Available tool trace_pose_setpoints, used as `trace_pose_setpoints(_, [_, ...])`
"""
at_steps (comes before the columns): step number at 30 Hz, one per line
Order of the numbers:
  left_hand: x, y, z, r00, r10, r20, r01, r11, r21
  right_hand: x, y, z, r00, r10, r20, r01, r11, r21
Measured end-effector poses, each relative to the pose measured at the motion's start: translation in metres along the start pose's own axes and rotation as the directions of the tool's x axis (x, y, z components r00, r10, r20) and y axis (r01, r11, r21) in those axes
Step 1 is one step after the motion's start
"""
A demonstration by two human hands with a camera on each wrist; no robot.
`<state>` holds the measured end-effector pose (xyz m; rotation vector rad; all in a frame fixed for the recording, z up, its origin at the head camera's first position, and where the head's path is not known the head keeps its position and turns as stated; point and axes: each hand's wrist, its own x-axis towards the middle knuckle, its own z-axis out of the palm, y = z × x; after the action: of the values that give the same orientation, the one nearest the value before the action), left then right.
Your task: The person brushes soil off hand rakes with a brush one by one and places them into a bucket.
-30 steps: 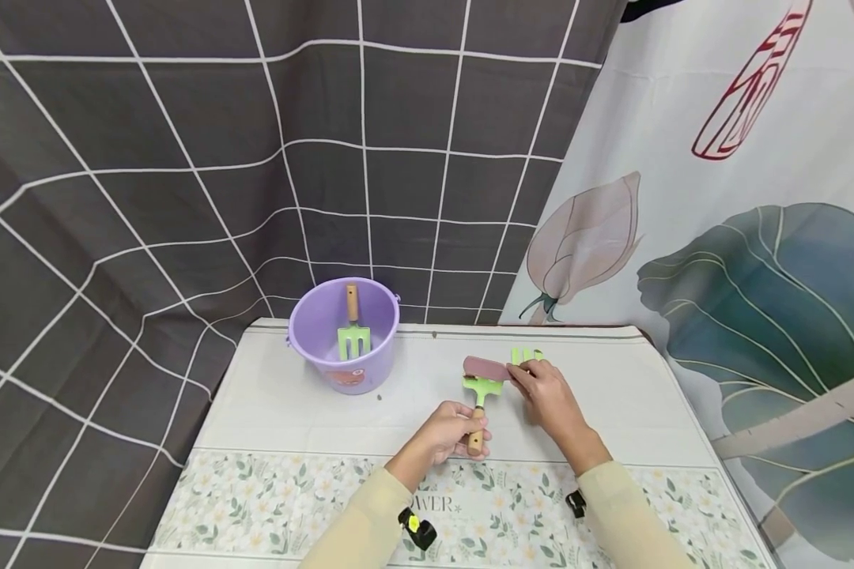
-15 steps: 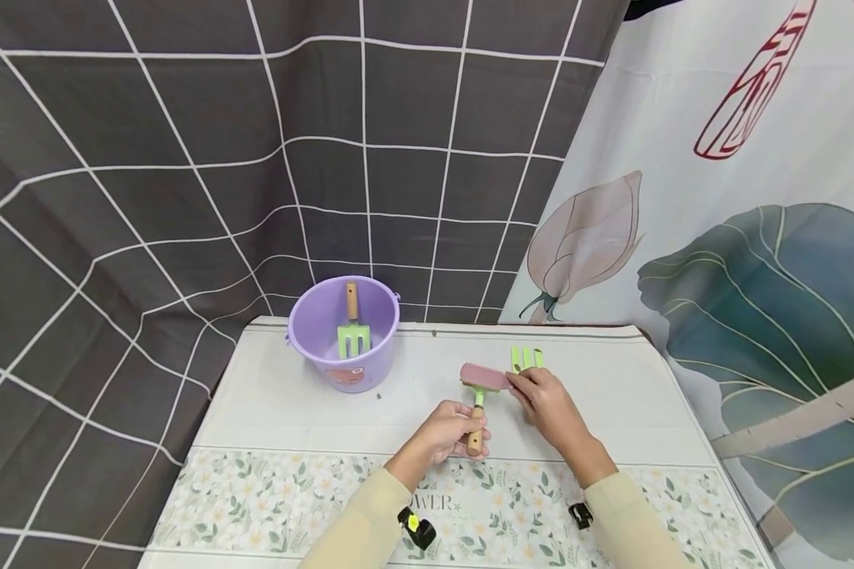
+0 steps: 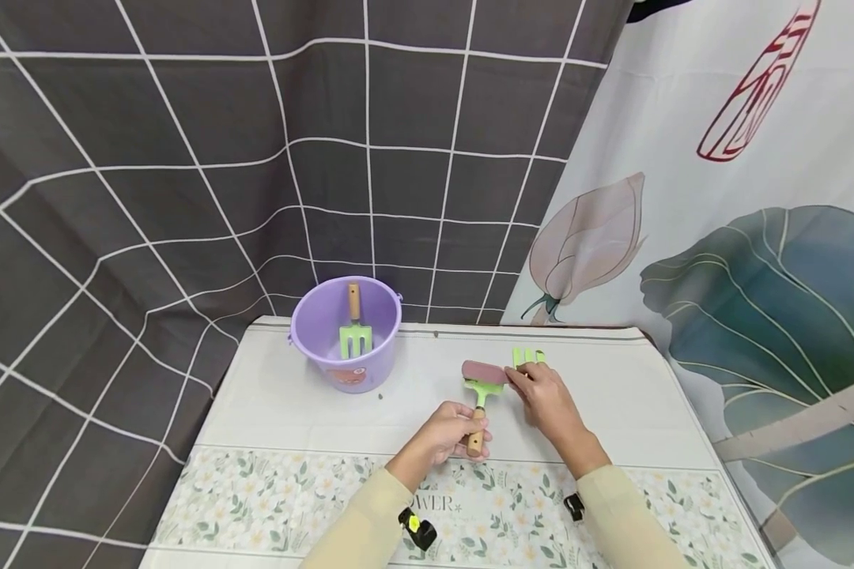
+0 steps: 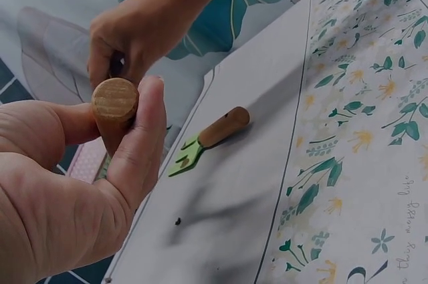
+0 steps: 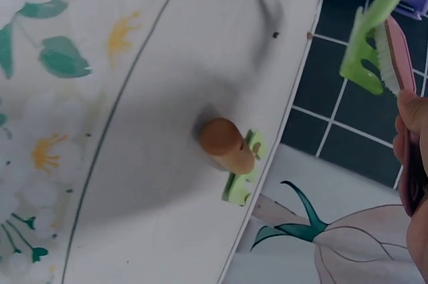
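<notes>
My left hand (image 3: 447, 433) grips the wooden handle of a small green hand rake (image 3: 478, 395), head pointing away. The handle's round end (image 4: 115, 100) faces the camera in the left wrist view. My right hand (image 3: 549, 399) holds a pink brush (image 3: 484, 372) across the rake's head. White bristles (image 5: 386, 60) lie against the green tines in the right wrist view. Under the right hand, a green fork (image 3: 529, 356) with a wooden handle (image 5: 227, 147) lies on the table, partly hidden in the head view.
A purple bucket (image 3: 383, 365) stands at the table's back left, with another green fork (image 3: 356, 336) leaning inside. Small dark specks (image 3: 380, 397) dot the white tablecloth (image 3: 292, 415). A dark checked curtain (image 3: 413, 182) hangs behind, beside a white floral one (image 3: 655, 118).
The right hand shifts the brush slightly toward me and then back over the rake's head, which tilts and returns. The left hand keeps its grip in nearly the same place.
</notes>
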<state>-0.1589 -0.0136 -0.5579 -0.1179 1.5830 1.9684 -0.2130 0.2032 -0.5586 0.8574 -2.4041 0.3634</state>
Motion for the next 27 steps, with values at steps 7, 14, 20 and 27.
trace_pose_setpoints(7, [-0.001,0.001,-0.002,1.0,0.0,-0.024,0.0,1.0,0.001,0.006,0.003,-0.005,0.997,0.082,0.005,-0.082,0.997,-0.01])
trace_pose_setpoints(14, [0.0,0.002,-0.006,0.996,0.0,-0.092,0.003,0.999,0.035,0.001,0.0,-0.008,0.994,0.105,-0.024,-0.104,0.993,0.047])
trace_pose_setpoints(20, [-0.001,0.006,-0.012,0.991,0.012,-0.131,-0.002,0.997,0.076,-0.006,-0.008,-0.008,0.995,0.104,-0.009,-0.103,0.993,0.056])
trace_pose_setpoints(27, [0.0,0.006,-0.017,0.981,0.076,-0.181,-0.051,0.989,0.142,-0.012,-0.016,-0.004,0.994,0.104,0.034,-0.105,0.993,0.053])
